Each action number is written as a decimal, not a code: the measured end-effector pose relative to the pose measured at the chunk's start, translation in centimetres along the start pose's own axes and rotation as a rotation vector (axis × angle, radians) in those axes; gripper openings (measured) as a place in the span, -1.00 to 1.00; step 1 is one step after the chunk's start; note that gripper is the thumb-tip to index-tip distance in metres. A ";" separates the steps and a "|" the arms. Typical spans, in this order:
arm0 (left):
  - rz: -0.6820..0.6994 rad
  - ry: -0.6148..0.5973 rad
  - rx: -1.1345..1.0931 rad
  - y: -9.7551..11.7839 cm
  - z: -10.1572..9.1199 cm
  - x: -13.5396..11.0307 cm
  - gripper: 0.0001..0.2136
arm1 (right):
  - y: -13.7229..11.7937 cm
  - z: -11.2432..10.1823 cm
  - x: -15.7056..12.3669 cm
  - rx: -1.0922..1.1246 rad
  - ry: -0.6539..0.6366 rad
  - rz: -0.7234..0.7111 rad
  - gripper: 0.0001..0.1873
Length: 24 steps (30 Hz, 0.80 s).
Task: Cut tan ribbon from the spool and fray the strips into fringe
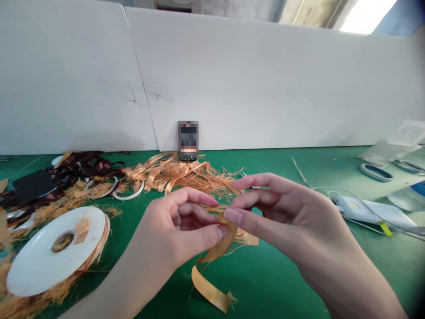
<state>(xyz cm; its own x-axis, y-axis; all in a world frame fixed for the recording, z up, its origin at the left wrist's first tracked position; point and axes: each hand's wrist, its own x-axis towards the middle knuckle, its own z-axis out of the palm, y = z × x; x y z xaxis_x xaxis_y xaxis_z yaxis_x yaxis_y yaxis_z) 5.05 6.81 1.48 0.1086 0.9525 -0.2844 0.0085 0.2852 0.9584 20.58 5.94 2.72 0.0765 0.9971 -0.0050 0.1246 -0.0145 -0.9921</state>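
Observation:
Between my two hands is a golden-tan ribbon (215, 250), its frayed tail curling down over the green tabletop. My left hand (181, 223) pinches it with thumb against bent fingers. From the other side, my right hand (275, 206) grips the same ribbon between thumb and index finger, the tips of both hands almost touching. The upper part of the ribbon is mostly hidden by my fingers. Just beyond my hands lies a heap of frayed orange ribbon strips (186, 175).
A white ribbon spool (36, 257) lies at left amid loose fibres. Behind it are dark brown ribbons (96, 164), a black box-like object (35, 185) and white rings (129, 190). A phone (188, 141) leans on the white partition (265, 88). At right lies a white power strip (375, 210) with cables.

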 end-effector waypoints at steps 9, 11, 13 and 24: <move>-0.018 -0.018 0.011 -0.1 -0.1 0.1 -0.78 | 0.4 -0.5 0.4 -0.018 -0.020 -0.033 -0.67; -0.030 -0.029 0.005 -0.1 -0.1 0.0 -0.79 | 0.2 -0.3 0.3 -0.032 -0.043 0.011 -0.69; -0.025 -0.018 0.013 -0.1 0.0 0.0 -0.80 | 0.2 -0.2 0.3 -0.035 -0.034 -0.023 -0.74; 0.068 0.059 0.029 -0.3 0.0 0.2 -0.82 | 0.1 -0.8 0.3 -0.056 -0.042 0.021 -0.69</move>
<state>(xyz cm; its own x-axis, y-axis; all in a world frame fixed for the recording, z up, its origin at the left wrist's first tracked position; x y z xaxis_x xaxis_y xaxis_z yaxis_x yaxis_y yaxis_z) 5.06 6.90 1.17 0.0512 0.9745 -0.2184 0.0320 0.2170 0.9757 21.39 6.22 2.72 0.0385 0.9987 -0.0325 0.1786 -0.0389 -0.9831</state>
